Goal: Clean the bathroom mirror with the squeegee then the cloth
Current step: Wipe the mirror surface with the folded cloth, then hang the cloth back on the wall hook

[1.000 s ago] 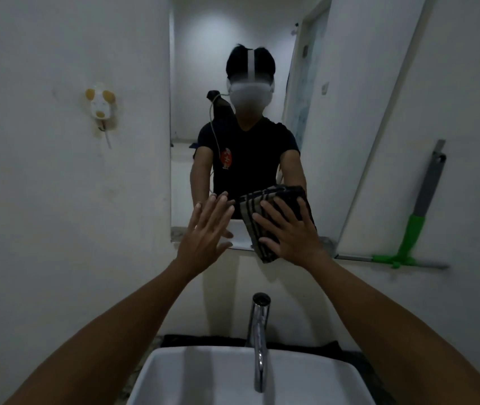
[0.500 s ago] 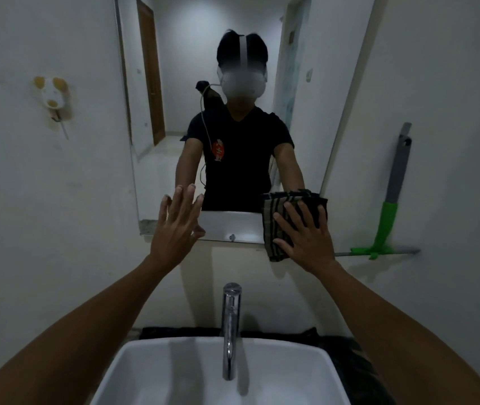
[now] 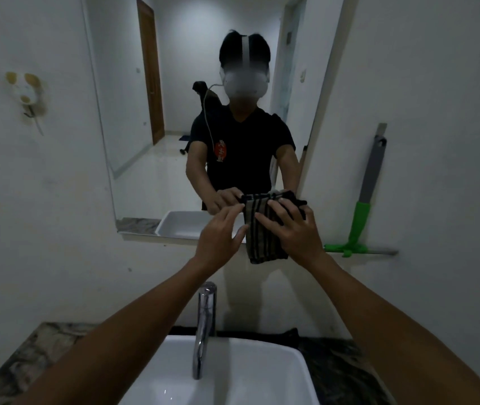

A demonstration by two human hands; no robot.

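The wall mirror (image 3: pixel 151 118) hangs straight ahead above the sink. A dark striped cloth (image 3: pixel 259 238) is pressed flat against the mirror's lower right corner under my right hand (image 3: pixel 294 232), fingers spread over it. My left hand (image 3: pixel 221 235) is just left of the cloth, fingers apart, its fingertips at the cloth's left edge. The squeegee (image 3: pixel 364 206), with a grey handle and green neck, leans against the right wall with its blade resting on a thin ledge.
A white basin (image 3: pixel 262 372) with a chrome tap (image 3: pixel 203 325) sits directly below my arms. Stone countertop (image 3: pixel 25 358) extends to the left. A small wall hook ornament (image 3: pixel 26 90) is mounted on the left wall. The person's reflection fills the mirror's centre.
My left hand has moved right from the mirror's lower middle to the cloth's edge. My right hand has held the cloth at the mirror's lower right corner.
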